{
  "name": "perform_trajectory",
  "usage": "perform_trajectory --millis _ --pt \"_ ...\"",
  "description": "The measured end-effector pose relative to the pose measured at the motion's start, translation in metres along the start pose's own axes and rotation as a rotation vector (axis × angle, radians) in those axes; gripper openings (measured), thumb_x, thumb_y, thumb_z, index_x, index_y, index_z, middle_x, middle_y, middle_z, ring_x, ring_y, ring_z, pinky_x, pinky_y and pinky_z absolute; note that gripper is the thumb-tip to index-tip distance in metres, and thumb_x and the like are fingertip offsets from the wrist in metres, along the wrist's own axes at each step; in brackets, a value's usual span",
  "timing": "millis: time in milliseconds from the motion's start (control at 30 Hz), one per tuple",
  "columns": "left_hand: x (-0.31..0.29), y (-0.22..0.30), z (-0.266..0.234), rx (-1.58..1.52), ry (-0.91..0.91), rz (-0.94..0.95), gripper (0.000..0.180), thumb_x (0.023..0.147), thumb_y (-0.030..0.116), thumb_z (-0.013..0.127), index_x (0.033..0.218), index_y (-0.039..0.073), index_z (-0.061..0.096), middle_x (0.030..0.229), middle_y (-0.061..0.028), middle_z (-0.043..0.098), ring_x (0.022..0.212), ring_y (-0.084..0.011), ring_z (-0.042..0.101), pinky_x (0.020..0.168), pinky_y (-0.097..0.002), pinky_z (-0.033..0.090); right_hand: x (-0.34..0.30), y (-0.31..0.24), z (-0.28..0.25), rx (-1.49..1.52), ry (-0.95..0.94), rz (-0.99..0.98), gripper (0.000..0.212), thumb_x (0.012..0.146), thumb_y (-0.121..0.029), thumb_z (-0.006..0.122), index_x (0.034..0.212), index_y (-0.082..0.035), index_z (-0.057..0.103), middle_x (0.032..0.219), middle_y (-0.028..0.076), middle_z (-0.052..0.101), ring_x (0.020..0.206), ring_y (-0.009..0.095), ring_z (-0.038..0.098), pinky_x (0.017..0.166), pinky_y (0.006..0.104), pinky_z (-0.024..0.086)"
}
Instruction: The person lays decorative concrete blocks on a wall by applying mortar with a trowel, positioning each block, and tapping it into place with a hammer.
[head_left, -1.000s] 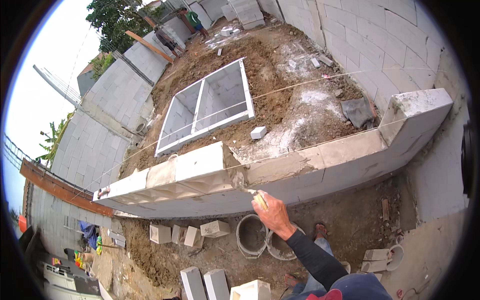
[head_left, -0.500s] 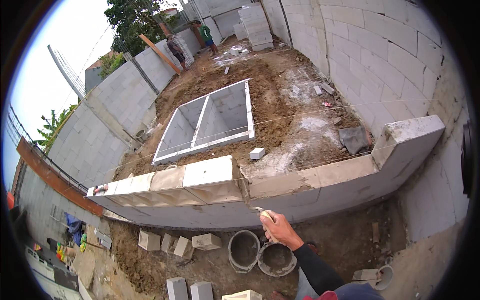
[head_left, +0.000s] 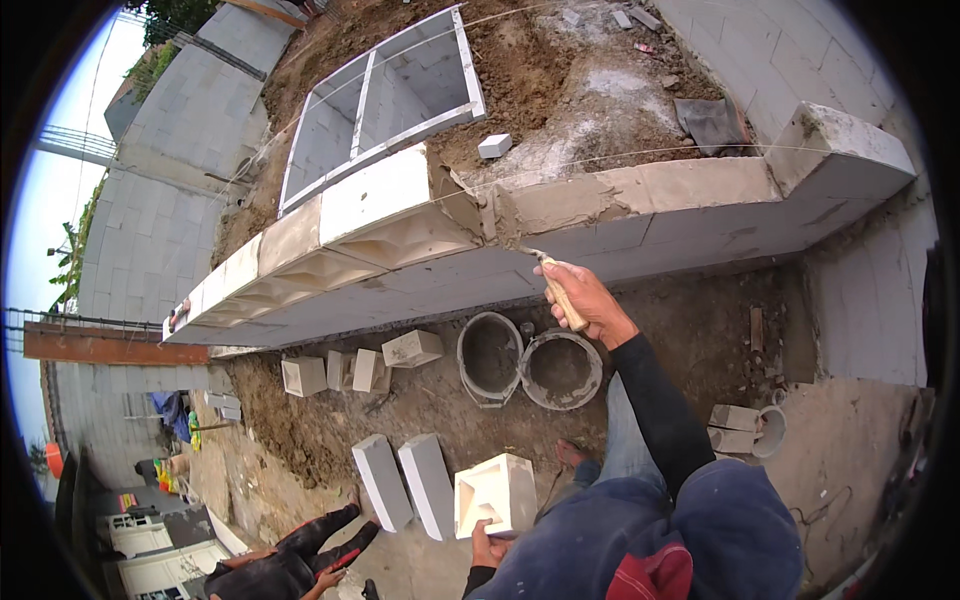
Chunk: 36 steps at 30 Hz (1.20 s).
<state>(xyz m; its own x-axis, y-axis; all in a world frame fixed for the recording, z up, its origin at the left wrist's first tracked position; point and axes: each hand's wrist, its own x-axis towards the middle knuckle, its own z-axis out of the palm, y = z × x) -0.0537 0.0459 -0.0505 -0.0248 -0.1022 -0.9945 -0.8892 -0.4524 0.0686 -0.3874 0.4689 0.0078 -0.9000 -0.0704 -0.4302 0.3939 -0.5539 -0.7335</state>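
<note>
My right hand (head_left: 590, 303) is closed around the wooden handle of a trowel (head_left: 563, 292). The blade end reaches the wall top, at the mortar (head_left: 506, 222) beside the last cream block (head_left: 385, 205) of the laid row. Low in the view, my left hand (head_left: 487, 548) grips the near edge of a cream hollow block (head_left: 515, 490) with a recessed face. That block is held close to my body, its hollow side facing up and left. Part of my left hand is hidden by the block.
A taut string line (head_left: 620, 163) runs above the low wall (head_left: 700, 235). Two mortar buckets (head_left: 489, 312) (head_left: 561, 325) stand below it. Loose blocks (head_left: 412, 349) and grey blocks (head_left: 382, 483) lie to the left. Another person (head_left: 310, 550) is at lower left.
The view has tipped downward. My left hand and the hollow block it grips have come further into view. My right hand still has the trowel at the wall.
</note>
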Motion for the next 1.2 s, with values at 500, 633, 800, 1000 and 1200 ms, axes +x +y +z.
perform_trajectory --millis 500,633,800,1000,1200 --pt "0.009 -0.001 -0.016 -0.023 -0.131 -0.001 0.063 0.092 0.047 0.054 0.143 0.01 0.044 0.129 -0.0249 0.061 0.102 -0.0481 0.069 0.09 -0.0521 0.059 0.019 -0.033 0.044 -0.308 -0.052 -0.356 0.042 0.101 -0.039 0.063 0.118 -0.001 0.063 0.077 0.002 0.059 0.054 0.007 0.055 0.045 0.0248 0.046" --pt "0.043 0.001 -0.052 -0.36 -0.555 -0.25 0.064 0.092 0.046 0.054 0.143 0.011 0.043 0.13 -0.0252 0.06 0.106 -0.0485 0.067 0.089 -0.053 0.059 0.004 -0.011 0.037 -0.486 0.023 -0.44 0.048 0.098 -0.034 0.066 0.127 0.004 0.062 0.079 0.005 0.064 0.053 0.009 0.052 0.049 0.0296 0.047" --pt "0.033 -0.002 -0.036 -0.271 -0.402 -0.208 0.064 0.09 0.046 0.057 0.142 0.01 0.045 0.129 -0.0258 0.06 0.108 -0.0486 0.066 0.091 -0.0534 0.058 -0.007 0.011 0.043 -0.354 0.111 -0.449 0.048 0.096 -0.03 0.066 0.129 0.005 0.061 0.08 0.008 0.065 0.055 0.009 0.054 0.053 0.0301 0.048" --pt "0.016 -0.004 -0.02 -0.036 -0.061 -0.035 0.059 0.085 0.043 0.062 0.134 0.011 0.051 0.122 -0.0235 0.062 0.1 -0.0452 0.067 0.088 -0.0528 0.059 0.011 0.022 0.082 -0.633 0.297 -0.716 0.051 0.095 -0.03 0.069 0.13 0.006 0.061 0.109 0.03 0.07 0.103 0.044 0.069 0.087 0.0434 0.055" --pt "0.06 -0.001 -0.054 -0.2 -0.454 -0.268 0.051 0.085 0.043 0.062 0.124 0.011 0.057 0.107 -0.0205 0.064 0.085 -0.0395 0.067 0.077 -0.0502 0.06 -0.032 0.041 0.048 -0.725 0.37 -0.61 0.049 0.094 -0.028 0.071 0.127 0.007 0.063 0.111 0.029 0.071 0.103 0.042 0.07 0.089 0.0422 0.056"
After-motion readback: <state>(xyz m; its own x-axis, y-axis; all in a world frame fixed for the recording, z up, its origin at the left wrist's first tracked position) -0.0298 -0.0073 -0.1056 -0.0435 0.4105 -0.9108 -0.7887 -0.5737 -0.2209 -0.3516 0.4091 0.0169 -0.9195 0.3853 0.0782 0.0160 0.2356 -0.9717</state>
